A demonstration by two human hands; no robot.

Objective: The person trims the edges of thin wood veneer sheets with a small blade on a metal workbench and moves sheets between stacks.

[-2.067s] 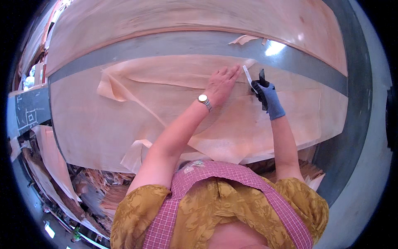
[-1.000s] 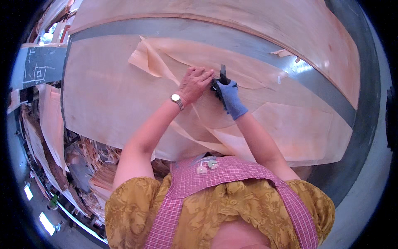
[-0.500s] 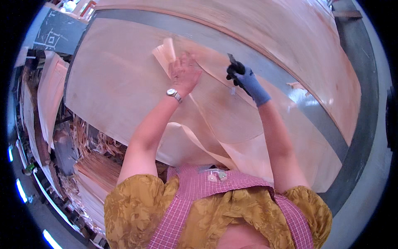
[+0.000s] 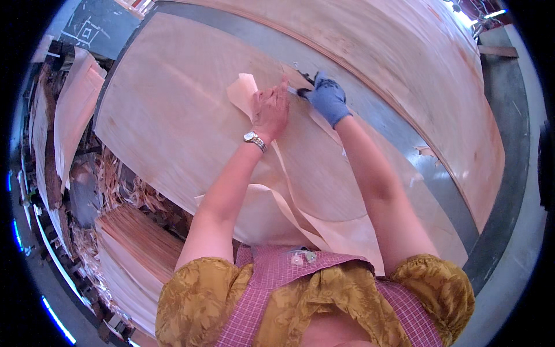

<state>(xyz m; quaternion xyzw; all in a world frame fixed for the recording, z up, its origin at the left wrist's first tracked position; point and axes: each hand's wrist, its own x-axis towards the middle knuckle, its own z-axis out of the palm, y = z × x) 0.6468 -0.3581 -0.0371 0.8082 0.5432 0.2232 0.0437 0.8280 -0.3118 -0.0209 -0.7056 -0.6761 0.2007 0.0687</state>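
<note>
My bare left hand (image 4: 270, 113), with a silver watch on the wrist, lies on a large sheet of thin pale wood veneer (image 4: 167, 98), its fingers stretched out. A folded veneer strip (image 4: 244, 92) sticks out beside and partly under it. My right hand (image 4: 327, 97), in a blue glove with black fingers, is closed round a small dark flat blade (image 4: 305, 76), which looks like a knife; its handle is hidden. The right fingertips are close to the left ones, near the sheet's far edge. A small whitish piece shows between them. Curled veneer strips (image 4: 277, 199) run toward my apron.
A tall stack of veneer sheets (image 4: 404, 63) lies beyond a grey table strip (image 4: 370, 110). To the left hang loose veneer pieces (image 4: 78, 110), above wood scraps (image 4: 130, 185) and a lower veneer stack (image 4: 139, 231). A torn veneer bit (image 4: 426, 151) rests by the far stack.
My right hand has moved left, close to my left hand, and the blade now points to the upper left. The left hand has shifted slightly right and nearer to me.
</note>
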